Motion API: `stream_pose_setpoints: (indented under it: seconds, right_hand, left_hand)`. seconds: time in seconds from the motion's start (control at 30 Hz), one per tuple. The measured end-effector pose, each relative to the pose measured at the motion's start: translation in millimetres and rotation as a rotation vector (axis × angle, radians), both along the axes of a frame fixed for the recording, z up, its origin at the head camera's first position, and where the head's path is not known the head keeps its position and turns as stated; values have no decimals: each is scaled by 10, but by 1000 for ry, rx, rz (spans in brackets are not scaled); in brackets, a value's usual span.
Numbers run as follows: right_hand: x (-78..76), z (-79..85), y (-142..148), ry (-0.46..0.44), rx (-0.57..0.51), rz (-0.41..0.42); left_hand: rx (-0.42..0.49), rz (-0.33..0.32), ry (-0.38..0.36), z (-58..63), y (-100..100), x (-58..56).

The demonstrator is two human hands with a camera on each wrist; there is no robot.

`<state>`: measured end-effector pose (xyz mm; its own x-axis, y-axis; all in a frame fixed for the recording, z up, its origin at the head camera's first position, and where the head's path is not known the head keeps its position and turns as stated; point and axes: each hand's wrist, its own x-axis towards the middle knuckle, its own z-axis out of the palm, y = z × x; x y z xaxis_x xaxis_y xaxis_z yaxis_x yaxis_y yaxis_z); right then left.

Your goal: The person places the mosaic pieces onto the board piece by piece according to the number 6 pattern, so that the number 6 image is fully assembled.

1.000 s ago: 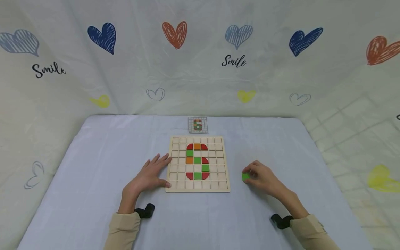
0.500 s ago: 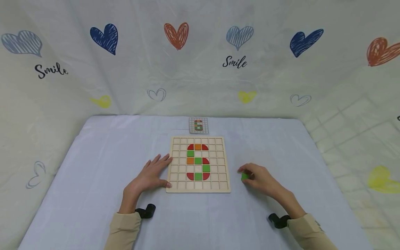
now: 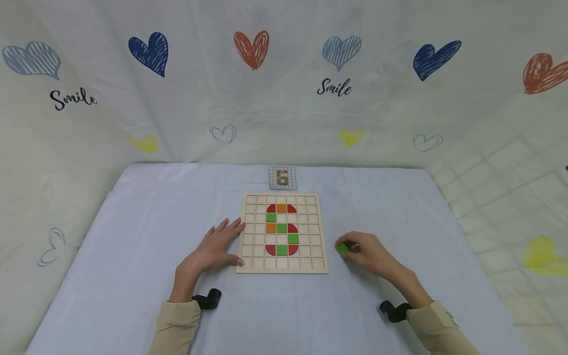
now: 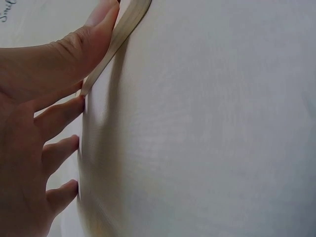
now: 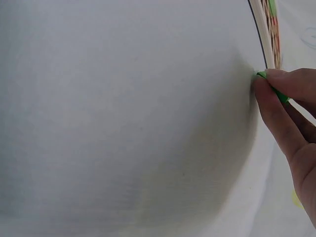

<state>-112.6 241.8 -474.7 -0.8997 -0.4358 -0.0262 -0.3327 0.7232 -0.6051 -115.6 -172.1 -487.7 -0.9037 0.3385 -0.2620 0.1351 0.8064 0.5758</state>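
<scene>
A square wooden grid board (image 3: 310, 256) lies in the middle of the table, with red, orange and green tiles set in its cells in a shape like a 6 or an S. My left hand (image 3: 215, 249) is spread at the board's left side, its thumb and fingertips resting on the edge. To the right of the board, my right hand (image 3: 370, 251) pinches a green tile (image 3: 342, 248) between thumb and fingers. The right wrist view shows that tile (image 5: 280, 94) partly hidden by the fingers, close over the cloth. In the left wrist view the thumb (image 4: 74, 49) touches the board's rim.
Behind the board lies a small pattern card (image 3: 282, 178) printed with a similar coloured figure on a grid. A white cloth (image 3: 284, 315) covers the table. A curtain (image 3: 284, 108) with hearts and "Smile" lettering hangs behind it. Each wrist wears a black camera.
My right hand has shifted slightly left toward the board, and the green tile has turned between its fingers. The left hand keeps its place on the board's edge.
</scene>
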Motion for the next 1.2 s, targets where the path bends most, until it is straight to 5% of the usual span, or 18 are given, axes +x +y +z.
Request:
stream_pose_setpoints:
  seconds: [0.43,1.2]
  right_hand:
    - [-84,24,-70,-72,-94,5]
    - [-282,97,-661,-163,-179,67]
  left_hand:
    - [-3,1,4,3,-1,3]
    - [-3,-3,6,11,-1,-12]
